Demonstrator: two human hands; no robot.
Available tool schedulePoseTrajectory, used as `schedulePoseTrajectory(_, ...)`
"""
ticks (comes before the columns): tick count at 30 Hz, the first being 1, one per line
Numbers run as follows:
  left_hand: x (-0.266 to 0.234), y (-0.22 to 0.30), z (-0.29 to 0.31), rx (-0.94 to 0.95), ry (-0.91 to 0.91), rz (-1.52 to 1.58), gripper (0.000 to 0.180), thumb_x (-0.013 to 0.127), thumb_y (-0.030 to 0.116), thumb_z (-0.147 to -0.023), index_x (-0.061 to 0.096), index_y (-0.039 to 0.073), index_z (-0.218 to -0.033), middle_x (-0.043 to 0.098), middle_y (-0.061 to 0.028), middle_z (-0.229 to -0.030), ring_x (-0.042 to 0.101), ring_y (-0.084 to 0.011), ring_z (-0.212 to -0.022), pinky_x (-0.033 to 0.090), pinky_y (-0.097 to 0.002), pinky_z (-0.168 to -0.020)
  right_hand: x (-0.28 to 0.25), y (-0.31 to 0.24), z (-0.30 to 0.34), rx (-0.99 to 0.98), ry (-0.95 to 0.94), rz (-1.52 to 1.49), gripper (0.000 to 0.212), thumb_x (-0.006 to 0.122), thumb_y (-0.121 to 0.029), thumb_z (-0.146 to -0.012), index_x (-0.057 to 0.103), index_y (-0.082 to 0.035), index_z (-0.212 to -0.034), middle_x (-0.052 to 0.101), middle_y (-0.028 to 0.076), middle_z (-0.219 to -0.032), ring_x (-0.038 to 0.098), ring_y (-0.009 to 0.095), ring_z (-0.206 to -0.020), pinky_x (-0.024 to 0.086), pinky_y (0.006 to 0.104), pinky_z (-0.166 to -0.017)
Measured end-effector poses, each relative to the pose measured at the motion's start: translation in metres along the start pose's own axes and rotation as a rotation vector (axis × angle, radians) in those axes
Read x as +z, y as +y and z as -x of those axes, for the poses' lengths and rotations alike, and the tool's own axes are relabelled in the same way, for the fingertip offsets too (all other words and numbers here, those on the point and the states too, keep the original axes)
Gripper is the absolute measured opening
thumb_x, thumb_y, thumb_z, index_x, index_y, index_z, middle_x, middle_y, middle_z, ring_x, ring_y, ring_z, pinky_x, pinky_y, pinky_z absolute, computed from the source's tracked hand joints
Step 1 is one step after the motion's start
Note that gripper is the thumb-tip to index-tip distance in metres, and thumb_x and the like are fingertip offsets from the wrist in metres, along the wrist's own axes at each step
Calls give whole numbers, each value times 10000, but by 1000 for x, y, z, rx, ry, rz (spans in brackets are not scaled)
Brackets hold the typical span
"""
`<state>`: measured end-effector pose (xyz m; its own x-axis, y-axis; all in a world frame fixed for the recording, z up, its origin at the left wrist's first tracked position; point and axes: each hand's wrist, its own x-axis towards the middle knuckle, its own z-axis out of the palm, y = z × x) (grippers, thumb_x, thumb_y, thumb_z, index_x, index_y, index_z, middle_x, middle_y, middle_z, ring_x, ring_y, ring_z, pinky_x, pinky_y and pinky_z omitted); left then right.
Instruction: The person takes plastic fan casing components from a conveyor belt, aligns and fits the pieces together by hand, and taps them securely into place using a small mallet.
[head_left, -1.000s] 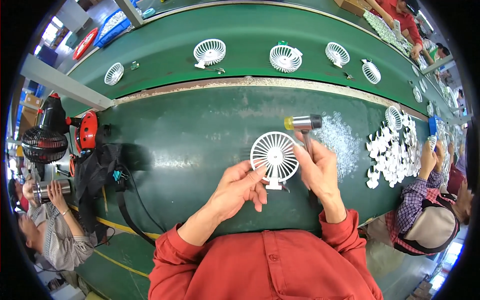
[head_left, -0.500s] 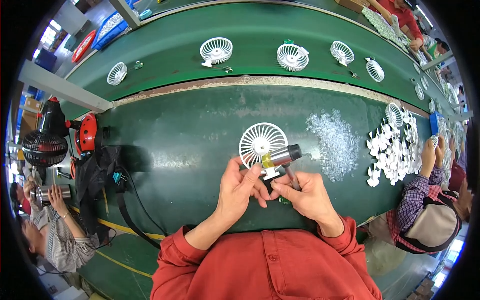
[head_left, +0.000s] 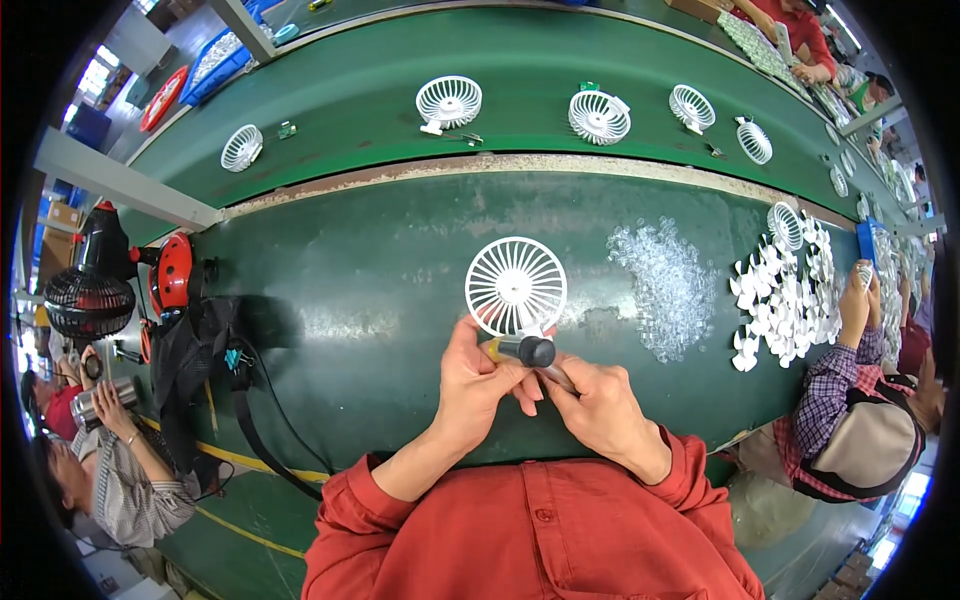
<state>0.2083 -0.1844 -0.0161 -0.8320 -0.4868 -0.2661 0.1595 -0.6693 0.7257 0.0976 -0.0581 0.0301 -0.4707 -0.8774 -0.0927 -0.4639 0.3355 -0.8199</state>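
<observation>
A round white fan cage [head_left: 516, 262] with radial ribs is held over the green worktable. My left hand [head_left: 472, 388] grips its lower edge, the thumb resting near the hammer. My right hand [head_left: 606, 408] is closed around the handle of a mallet-type hammer [head_left: 537, 350]. One end of the hammer head is black, the other yellow, and it lies across the lower part of the cage. The black end faces up. The head and my fingers hide the cage's base, so contact there cannot be seen.
Clear small plastic pieces [head_left: 665, 290] lie heaped to the right, beside white fan blades [head_left: 785, 300]. Beyond the table, a green conveyor [head_left: 350, 125] carries more cages. At left are a black-and-red handheld fan [head_left: 90, 270] and a black bag [head_left: 190, 350]. Co-workers sit on both sides.
The hammer head has swung down toward me and turned its black end up. The cage has shifted slightly left. Cages on the conveyor have moved a little to the right.
</observation>
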Motion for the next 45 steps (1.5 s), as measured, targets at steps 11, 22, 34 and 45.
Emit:
schedulePoseTrajectory(11,1,-2,-2,247,43,-323,728,601,-74,-874,148,2,-1439,678,-181,-1007,660,-139,-743,553,-253,-629,4,11,1,-370,249,320,392,710,22,-753,642,-29,-1136,650,114,-1058,669,260,-702,506,348,-540)
schedulePoseTrajectory(22,-3,-1,6,307,-94,-390,883,628,-57,-876,15,17,-1508,675,-131,-980,665,-161,-832,532,-284,-729,6,15,-1,-444,236,299,586,710,42,-682,602,-47,-1252,607,63,-980,627,195,-662,452,311,-456)
schedulePoseTrajectory(34,-3,4,-1,275,23,-463,764,579,-32,-925,84,33,-1502,691,-140,-929,660,-156,-729,545,-260,-656,-3,10,-11,-356,287,93,318,674,41,-756,648,16,-1072,658,145,-816,655,307,-652,526,365,-558)
schedulePoseTrajectory(45,2,12,-10,13,50,13,675,592,41,-938,156,-26,-1449,673,-229,-977,646,-203,-591,548,-301,-470,13,8,-9,143,150,-354,303,692,-53,-897,606,42,-1171,658,30,-861,580,46,-764,480,248,-624)
